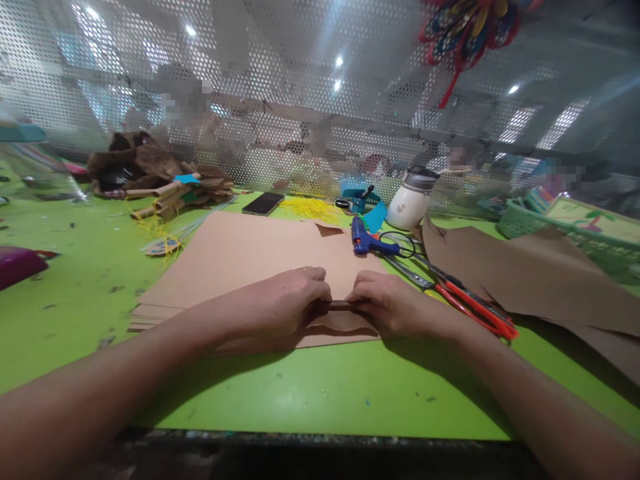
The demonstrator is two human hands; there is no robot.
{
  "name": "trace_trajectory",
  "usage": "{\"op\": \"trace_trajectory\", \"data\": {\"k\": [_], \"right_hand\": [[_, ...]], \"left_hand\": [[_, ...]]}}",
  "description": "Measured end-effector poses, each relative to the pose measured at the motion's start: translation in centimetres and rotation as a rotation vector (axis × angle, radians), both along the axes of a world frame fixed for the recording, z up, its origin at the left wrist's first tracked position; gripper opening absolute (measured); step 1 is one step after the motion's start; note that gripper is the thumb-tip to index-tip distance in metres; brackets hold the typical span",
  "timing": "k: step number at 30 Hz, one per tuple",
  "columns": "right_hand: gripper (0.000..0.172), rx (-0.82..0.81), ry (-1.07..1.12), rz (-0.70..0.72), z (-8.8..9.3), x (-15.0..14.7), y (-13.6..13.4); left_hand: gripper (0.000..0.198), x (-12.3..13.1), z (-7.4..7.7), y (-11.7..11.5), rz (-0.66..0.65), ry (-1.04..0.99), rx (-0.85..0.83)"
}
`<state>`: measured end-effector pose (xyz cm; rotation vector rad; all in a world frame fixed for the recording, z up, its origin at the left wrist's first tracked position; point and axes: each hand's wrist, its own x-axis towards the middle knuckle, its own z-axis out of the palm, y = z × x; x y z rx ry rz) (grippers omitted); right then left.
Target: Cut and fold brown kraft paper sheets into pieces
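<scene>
The left hand point(293, 297) and right hand point(387, 300), fingers closed, pinch a narrow paper roll point(340, 305) over stacked sheets point(250, 250). Uneven pressure could skew or crease it.

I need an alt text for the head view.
A person's left hand and right hand pinch a narrow brown strip over brown paper sheets on a green table; a blue glue gun and red-handled scissors lie nearby.

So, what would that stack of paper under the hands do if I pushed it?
The stack of paper would probably slide apart, because its sheets look uneven at the left edge. Each sheet is likely light and floppy, since the edges look thin.
</scene>
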<state>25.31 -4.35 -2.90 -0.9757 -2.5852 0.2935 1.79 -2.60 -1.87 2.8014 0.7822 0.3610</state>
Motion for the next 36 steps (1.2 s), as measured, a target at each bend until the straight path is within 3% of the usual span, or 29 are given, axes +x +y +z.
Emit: {"op": "trace_trajectory", "data": {"k": [12,20,29,36], "right_hand": [[0.025,-0.106,-0.077,0.033,0.7,0.8,-0.3],[0.036,-0.116,-0.163,-0.025,1.5,0.8,-1.3],[0.024,-0.06,-0.19,-0.049,1.3,0.4,-1.9],[0.02,-0.157,-0.136,-0.009,2.0,1.2,-1.4]], "left_hand": [[0.025,-0.6,0.5,0.3,-0.043,0.048,-0.019],[0.022,-0.7,1.2,0.0,-0.057,0.08,-0.006],[0.018,-0.4,1.2,-0.6,-0.067,0.077,0.119],[0.013,-0.3,1.0,-0.6,-0.072,0.085,0.198]]}}
